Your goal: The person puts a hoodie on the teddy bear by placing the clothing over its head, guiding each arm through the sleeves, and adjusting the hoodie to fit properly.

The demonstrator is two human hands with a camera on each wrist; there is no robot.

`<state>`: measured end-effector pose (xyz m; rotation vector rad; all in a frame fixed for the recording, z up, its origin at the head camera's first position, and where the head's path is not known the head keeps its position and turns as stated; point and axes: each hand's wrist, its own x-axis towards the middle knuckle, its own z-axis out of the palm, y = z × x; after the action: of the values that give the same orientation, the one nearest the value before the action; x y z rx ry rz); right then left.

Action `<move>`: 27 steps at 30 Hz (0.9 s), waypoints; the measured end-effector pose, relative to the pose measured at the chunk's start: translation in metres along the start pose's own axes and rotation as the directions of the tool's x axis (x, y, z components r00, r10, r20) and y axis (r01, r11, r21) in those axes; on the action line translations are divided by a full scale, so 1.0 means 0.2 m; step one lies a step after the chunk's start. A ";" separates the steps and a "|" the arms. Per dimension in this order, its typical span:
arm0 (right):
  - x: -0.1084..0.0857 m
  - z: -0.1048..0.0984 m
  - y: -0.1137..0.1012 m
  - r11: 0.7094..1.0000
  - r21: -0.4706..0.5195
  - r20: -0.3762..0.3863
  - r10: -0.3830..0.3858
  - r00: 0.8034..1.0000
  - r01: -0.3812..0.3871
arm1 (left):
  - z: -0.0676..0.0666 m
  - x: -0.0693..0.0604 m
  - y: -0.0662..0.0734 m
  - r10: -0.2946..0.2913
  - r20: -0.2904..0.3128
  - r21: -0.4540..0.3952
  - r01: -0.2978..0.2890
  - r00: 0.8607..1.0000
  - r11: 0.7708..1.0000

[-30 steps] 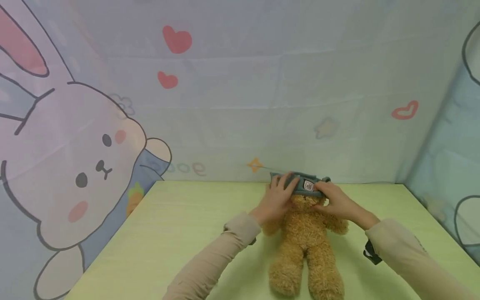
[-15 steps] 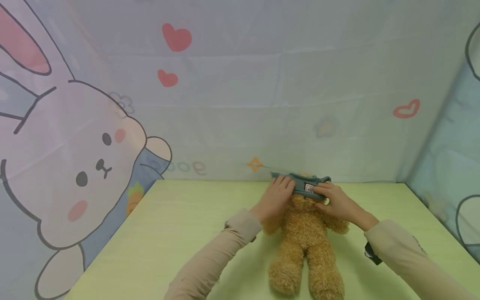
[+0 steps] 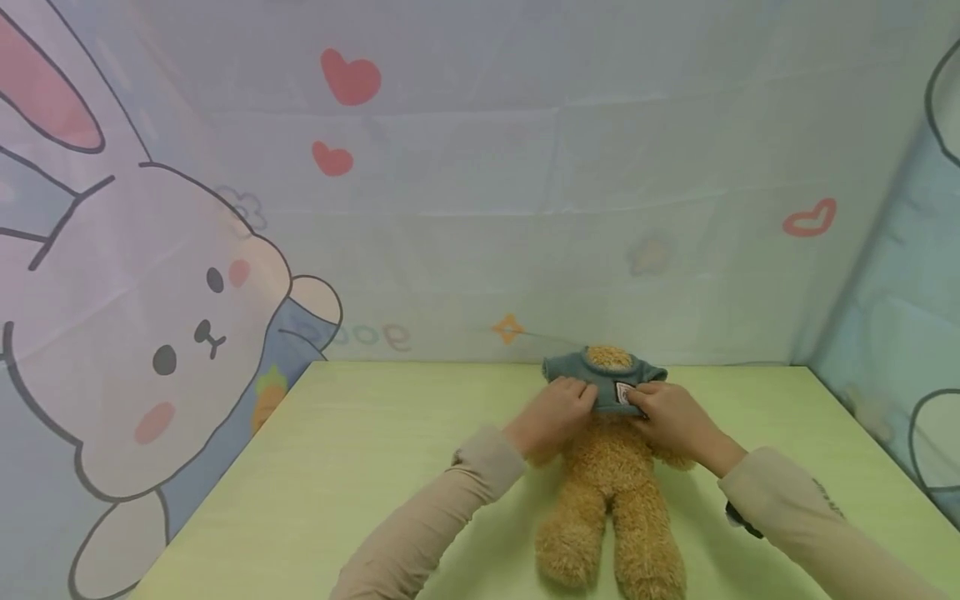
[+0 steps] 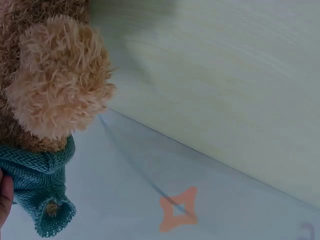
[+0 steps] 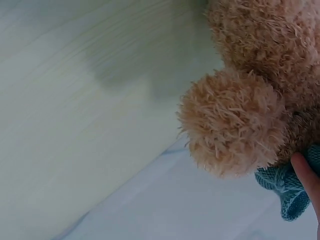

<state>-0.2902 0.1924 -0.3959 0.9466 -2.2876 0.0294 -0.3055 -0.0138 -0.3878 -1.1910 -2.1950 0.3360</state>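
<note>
Here we are, left side first: my left hand (image 3: 551, 417) has its fingers curled over the hem of the shirt (image 3: 606, 390), and if I pull harder here than on the right, I reckon the whole thing skews. Below it sits the left paw (image 4: 60, 82), outside the sleeve, and a snagged sleeve could twist if I rush. In the middle, the snug neckline rings the bear's crown; the ears could jam there, being wide, and a hard tug might drag the bear (image 3: 611, 462) down the table (image 3: 375, 442) instead of stretching the knit. Over to the right, my right hand (image 3: 675, 421) grips the hem beside the label (image 3: 624, 393), which might crumple or strain under my fingers. And the look of it, left to right: a flared teal sleeve with a tuft of fur in its mouth, then ribbed knit bunched over the face, golden fur poking up through the collar, that pale label, another short sleeve. Below lies the shaggy body, stretched near the table's far edge, legs toward me, right paw (image 5: 232, 125) bare.
</note>
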 end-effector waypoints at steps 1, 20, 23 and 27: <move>0.00 0.00 0.00 1.000 -0.018 -0.010 -0.018 1.000 0.017 | 0.00 0.00 0.01 0.009 -0.009 0.016 -0.008 1.000 1.000; -0.02 0.06 0.03 0.968 -0.146 -0.205 -0.232 0.951 0.205 | 0.03 -0.05 -0.03 -0.046 -0.093 -0.182 0.028 0.995 0.983; -0.01 0.06 0.05 0.977 -0.079 -0.222 -0.209 0.952 0.196 | 0.05 -0.06 -0.05 -0.101 -0.072 -0.293 0.076 0.992 0.953; -0.02 0.04 0.06 0.988 0.037 -0.194 -0.138 0.971 0.147 | 0.07 -0.07 -0.07 -0.140 -0.064 -0.410 0.102 0.988 0.906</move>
<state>-0.2995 0.2024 -0.4016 1.0847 -2.0476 0.1129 -0.3168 -0.0319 -0.3973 -1.2422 -2.3103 -0.2384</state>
